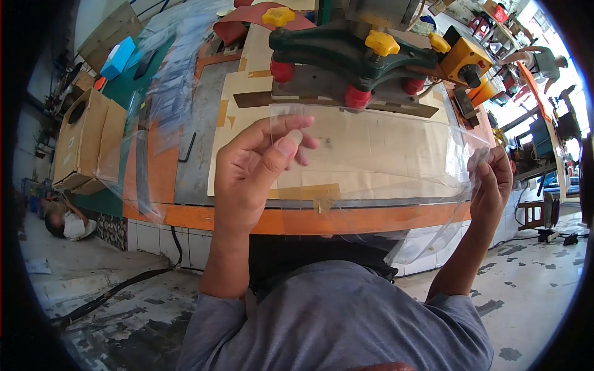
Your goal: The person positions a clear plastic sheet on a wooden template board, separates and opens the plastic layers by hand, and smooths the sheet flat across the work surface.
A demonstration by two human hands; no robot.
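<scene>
A wide clear plastic sheet (383, 148) stretches between my two hands above the bench front. My left hand (244, 167) is raised on the left, its thumb brought against the curled fingers with the sheet's edge at them. At the right end, my right hand (492, 185) pinches a bunched corner of the plastic, and a loose fold hangs below it past the bench edge. Through the sheet shows a tan board (365, 167) with brown tape on it. Just beyond stands a green press head (352, 52) with yellow knobs and red feet, over a long metal bar (247, 100).
A pile of clear plastic pieces (179, 74) lies at the back left, near a hex key (187, 148). A cardboard box (90, 142) sits at far left. A yellow control box (467, 59) is beside the press. Other people are at far left and far right.
</scene>
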